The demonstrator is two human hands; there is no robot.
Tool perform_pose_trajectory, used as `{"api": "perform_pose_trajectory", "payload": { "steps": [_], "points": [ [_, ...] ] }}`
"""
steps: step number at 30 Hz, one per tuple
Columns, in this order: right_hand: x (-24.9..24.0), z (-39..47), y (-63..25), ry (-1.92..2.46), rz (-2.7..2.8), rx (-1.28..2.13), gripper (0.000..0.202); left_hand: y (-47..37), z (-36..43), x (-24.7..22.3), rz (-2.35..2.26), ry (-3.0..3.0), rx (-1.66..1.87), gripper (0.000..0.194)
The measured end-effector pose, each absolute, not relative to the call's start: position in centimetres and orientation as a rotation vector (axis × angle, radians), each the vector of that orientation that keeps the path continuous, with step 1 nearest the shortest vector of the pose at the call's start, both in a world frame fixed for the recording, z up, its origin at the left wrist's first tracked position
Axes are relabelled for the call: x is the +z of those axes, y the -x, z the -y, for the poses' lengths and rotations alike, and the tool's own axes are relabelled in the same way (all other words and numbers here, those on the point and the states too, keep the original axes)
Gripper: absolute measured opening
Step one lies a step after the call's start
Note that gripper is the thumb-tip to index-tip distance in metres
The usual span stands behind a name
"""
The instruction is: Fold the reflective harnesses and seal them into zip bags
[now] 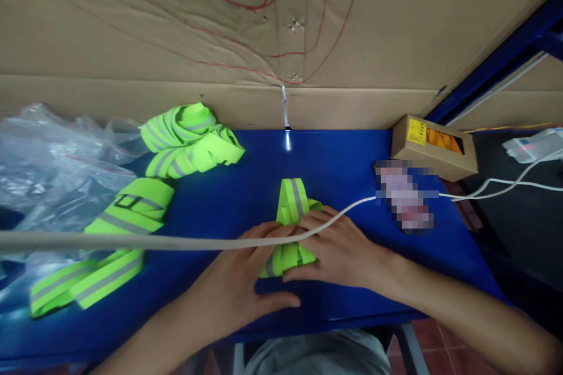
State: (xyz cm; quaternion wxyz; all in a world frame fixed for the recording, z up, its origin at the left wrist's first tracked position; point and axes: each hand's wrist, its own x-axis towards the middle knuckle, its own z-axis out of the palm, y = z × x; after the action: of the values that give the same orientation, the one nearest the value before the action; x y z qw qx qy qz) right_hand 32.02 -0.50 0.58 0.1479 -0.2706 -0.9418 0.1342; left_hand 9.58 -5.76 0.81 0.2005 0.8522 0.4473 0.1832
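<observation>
Folded reflective strap (pixel 291 211) under both hands; cardboard box (pixel 433 146) perhaps holds orange pieces.

Counted on the blue table (pixel 352 164): four vests, two hands, one box, one bag heap, two cables.

One folded vest (pixel 291 205) under the fingers (pixel 264 233) of both hands, left hand (pixel 240 281) and right hand (pixel 341 249); three more vests far left of the fingertips (pixel 190 137) (pixel 132 205) (pixel 83 284). One bag heap (pixel 48 164) beyond those. One box (pixel 433 146) right of the fingers. One grey cable (pixel 132 241) over the knuckles, one white cable (pixel 497 186) further right.
</observation>
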Motion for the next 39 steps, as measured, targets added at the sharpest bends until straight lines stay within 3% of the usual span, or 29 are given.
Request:
{"api": "perform_pose_trajectory", "payload": {
  "steps": [2, 7, 10, 12, 16, 20, 22, 27, 32, 36, 39],
  "points": [
    [1.2, -0.1, -31.8, 0.812, 2.691, 0.496, 0.058, -10.2, 6.4, -0.8, -1.341, -2.441, 0.596, 0.084],
    [2.1, -1.6, -30.9, 1.03, 2.606, 0.627, 0.057, -11.5, 4.1, -2.1, -1.519, -2.299, 0.75, 0.046],
    [1.8, -2.4, -30.4, 1.095, 2.634, 0.34, 0.051, -11.3, 1.9, -1.3, -1.517, -2.297, 0.678, 0.015],
    [1.3, -2.6, -30.4, 0.969, 2.664, 0.056, 0.049, -11.1, 0.8, -0.8, -1.524, -2.315, 0.617, 0.006],
    [0.0, -2.6, -31.3, 0.839, 2.659, -0.197, 0.056, -11.1, -0.4, -0.8, -1.588, -2.351, 0.557, 0.015],
    [-0.6, -3.8, -32.0, 0.873, 2.733, -0.01, 0.094, -11.6, -1.0, -1.9, -1.711, -2.373, 0.649, 0.04],
    [-0.7, -4.7, -32.1, 0.838, 2.773, 0.092, 0.103, -11.7, -1.2, -2.2, -1.761, -2.401, 0.696, 0.043],
    [-1.0, -5.9, -32.0, 0.83, 2.729, 0.143, 0.095, -11.5, -0.4, -1.5, -1.522, -2.597, 0.601, 0.033],
    [-0.4, -6.2, -31.8, 0.897, 2.775, 0.34, 0.096, -11.3, 1.5, -0.7, -1.426, -2.765, 0.502, 0.066],
    [0.3, -6.7, -31.9, 0.905, 2.732, 0.635, 0.089, -11.5, 1.8, -1.0, -1.466, -2.804, 0.436, 0.045],
    [0.2, -7.0, -32.2, 0.902, 2.693, 0.683, 0.094, -11.4, 1.4, -1.1, -1.469, -2.781, 0.433, 0.038]
  ]
}}
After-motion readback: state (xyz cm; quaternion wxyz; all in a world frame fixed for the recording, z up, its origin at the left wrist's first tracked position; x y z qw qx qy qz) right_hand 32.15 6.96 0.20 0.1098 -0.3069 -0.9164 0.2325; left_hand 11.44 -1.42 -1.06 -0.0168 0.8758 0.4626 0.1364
